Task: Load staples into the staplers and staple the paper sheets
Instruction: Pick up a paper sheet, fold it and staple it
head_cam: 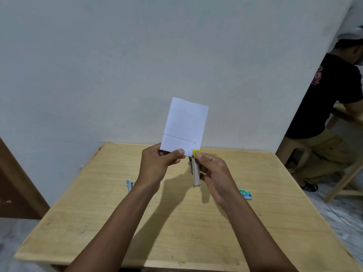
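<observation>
My left hand (157,163) pinches the lower edge of a small white paper sheet (184,124), held upright above the wooden table (176,222). A row of staples crosses the sheet near its bottom. My right hand (213,173) grips a metal stapler with a yellow tip (195,169), thumb on the yellow end, its nose at the sheet's lower right corner. A second stapler, blue (129,185), lies on the table to the left, partly hidden by my left forearm. A green staple box (245,194) lies on the table to the right.
A grey wall stands right behind the table. At the right a person in a black shirt (330,99) sits by another wooden table. A brown door (17,183) is at the left.
</observation>
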